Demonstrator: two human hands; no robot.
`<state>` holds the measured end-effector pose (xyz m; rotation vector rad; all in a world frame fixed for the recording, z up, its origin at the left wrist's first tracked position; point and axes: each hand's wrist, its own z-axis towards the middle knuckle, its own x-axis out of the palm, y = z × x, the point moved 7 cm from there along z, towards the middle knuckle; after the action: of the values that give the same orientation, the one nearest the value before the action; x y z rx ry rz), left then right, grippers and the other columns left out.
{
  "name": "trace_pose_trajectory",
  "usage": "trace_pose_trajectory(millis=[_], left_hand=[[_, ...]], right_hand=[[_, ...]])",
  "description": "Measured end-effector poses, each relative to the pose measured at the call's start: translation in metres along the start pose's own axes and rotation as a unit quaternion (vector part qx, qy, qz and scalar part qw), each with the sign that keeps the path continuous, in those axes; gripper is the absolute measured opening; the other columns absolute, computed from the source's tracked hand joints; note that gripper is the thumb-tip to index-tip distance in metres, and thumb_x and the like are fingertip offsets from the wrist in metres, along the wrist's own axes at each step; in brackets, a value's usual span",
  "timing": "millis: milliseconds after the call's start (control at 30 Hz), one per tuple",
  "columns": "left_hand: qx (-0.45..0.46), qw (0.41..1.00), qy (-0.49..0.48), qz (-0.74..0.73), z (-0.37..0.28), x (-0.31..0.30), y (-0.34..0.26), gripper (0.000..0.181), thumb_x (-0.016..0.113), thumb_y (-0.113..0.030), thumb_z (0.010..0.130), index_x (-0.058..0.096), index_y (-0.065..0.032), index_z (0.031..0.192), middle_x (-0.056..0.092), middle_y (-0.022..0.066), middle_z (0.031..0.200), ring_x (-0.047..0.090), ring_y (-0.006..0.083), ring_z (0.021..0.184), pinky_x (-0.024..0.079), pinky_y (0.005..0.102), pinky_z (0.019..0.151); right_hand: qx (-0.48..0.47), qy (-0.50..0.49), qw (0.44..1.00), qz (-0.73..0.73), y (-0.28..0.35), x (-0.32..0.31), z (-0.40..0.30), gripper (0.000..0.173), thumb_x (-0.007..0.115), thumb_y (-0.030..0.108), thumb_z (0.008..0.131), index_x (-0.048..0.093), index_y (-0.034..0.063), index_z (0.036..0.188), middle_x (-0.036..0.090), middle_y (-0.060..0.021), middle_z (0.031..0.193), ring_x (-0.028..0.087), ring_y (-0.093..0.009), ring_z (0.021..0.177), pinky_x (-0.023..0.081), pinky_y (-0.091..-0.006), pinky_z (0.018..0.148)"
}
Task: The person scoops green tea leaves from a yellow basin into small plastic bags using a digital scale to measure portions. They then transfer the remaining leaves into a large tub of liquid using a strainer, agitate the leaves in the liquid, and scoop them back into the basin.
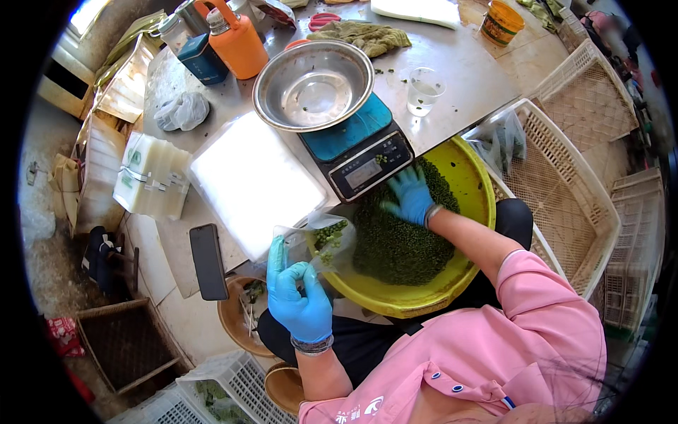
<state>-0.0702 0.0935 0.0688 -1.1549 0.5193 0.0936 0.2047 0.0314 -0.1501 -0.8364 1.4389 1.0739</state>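
Observation:
My left hand (301, 305), in a blue glove, pinches a clear plastic bag (339, 254) at its edge. Some green berry clusters (329, 236), which look like green peppercorns, lie inside the bag. My right hand (410, 196), gloved in blue too and slightly blurred, rests fingers spread on a heap of small green berries (402, 249). A big yellow basin (482, 212) holds this heap. Just beyond that hand, a digital scale (371, 164) carries a steel bowl (318, 95) with a few specks in it. One small green cluster (381, 159) lies on the scale's front panel.
On the metal table are a stack of clear bags (254, 180), a phone (208, 262), bundled packs (151, 177), an orange bottle (238, 47) and a plastic cup (424, 93). Plastic crates (572, 212) stand at right. A brown tub (233, 318) sits below the table edge.

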Motion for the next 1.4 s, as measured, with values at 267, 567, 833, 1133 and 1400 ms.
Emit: trace_pose_trajectory(millis=[267,567,833,1133,1400], left_hand=[[0.023,0.999,0.008,0.027,0.006,0.011,-0.015,0.01,0.056,0.01,0.08,0.056,0.0015,0.085,0.05,0.0261,0.13,0.054,0.0334,0.116,0.045,0.0378,0.094],[0.103,0.994,-0.016,0.037,0.004,0.012,-0.029,0.008,0.056,0.009,0.082,0.054,0.0022,0.085,0.051,0.0275,0.128,0.055,0.0332,0.115,0.047,0.0394,0.095],[0.086,0.996,-0.015,-0.002,0.003,0.018,-0.032,0.01,0.054,0.011,0.082,0.055,0.0028,0.086,0.051,0.0266,0.128,0.054,0.0336,0.116,0.044,0.042,0.098],[0.15,0.987,0.056,0.0,0.0,0.055,-0.038,0.012,0.056,0.011,0.078,0.056,0.0037,0.088,0.052,0.0274,0.126,0.055,0.0365,0.115,0.045,0.0398,0.097],[0.147,0.984,0.084,0.048,-0.008,0.069,-0.033,0.008,0.062,0.005,0.075,0.059,-0.001,0.079,0.06,0.0226,0.119,0.065,0.0283,0.093,0.051,0.0327,0.077]], right_hand=[[-0.14,0.036,0.985,0.091,0.092,0.014,-0.013,0.061,0.063,0.047,0.074,0.055,0.0101,0.123,0.045,-0.0163,0.133,0.038,-0.039,0.124,0.026,-0.055,0.105],[-0.125,0.001,0.99,0.065,0.081,0.008,-0.002,0.066,0.058,0.054,0.077,0.051,0.0115,0.128,0.044,-0.0189,0.133,0.035,-0.04,0.127,0.021,-0.0607,0.105],[-0.275,0.103,0.944,0.149,0.136,0.005,-0.076,0.05,0.061,0.04,0.075,0.06,0.0141,0.117,0.048,-0.0162,0.129,0.041,-0.037,0.118,0.036,-0.0546,0.093],[-0.305,0.008,0.949,0.084,0.128,-0.009,-0.08,0.039,0.059,0.037,0.077,0.062,0.0139,0.108,0.052,-0.0109,0.124,0.048,-0.03,0.109,0.042,-0.0446,0.087],[-0.219,0.059,0.974,0.021,0.032,-0.027,-0.09,0.037,0.058,0.033,0.082,0.061,0.0106,0.111,0.052,-0.0109,0.126,0.053,-0.029,0.105,0.048,-0.0442,0.077]])
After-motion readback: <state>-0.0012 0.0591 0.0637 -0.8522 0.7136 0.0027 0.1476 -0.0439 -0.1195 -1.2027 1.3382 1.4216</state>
